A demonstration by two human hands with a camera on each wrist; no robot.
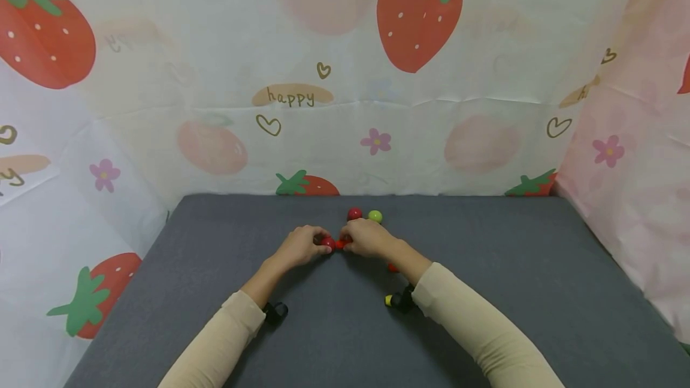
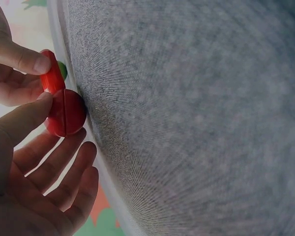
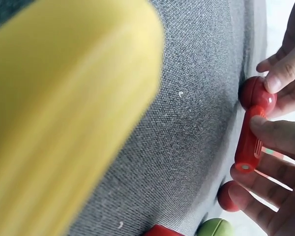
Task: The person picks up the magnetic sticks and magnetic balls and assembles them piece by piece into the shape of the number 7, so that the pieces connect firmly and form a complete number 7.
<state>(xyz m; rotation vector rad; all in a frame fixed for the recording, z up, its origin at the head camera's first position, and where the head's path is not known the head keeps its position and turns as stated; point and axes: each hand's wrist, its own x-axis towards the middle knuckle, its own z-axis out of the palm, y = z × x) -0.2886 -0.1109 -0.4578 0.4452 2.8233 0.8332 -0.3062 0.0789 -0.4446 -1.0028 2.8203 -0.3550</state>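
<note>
Left hand [image 1: 299, 247] pinching red ball [image 2: 65, 113] between thumb and fingers; right hand [image 1: 372, 238] clamping red stick [image 3: 248, 140], outer fingers standing apart. Ball and stick touching, between hands, toward far edge of grey table [image 1: 323, 328]. Second red ball [image 1: 354, 214] and green ball [image 1: 375, 216] sitting just beyond right hand. Red piece [image 1: 393, 267] and yellow piece [image 1: 388, 300] showing beside right forearm [image 1: 412, 262].

Plain cream sleeves [image 1: 490, 334] end in soft cuffs [image 1: 247, 309] — a small black device [image 1: 277, 312] beside each.
</note>
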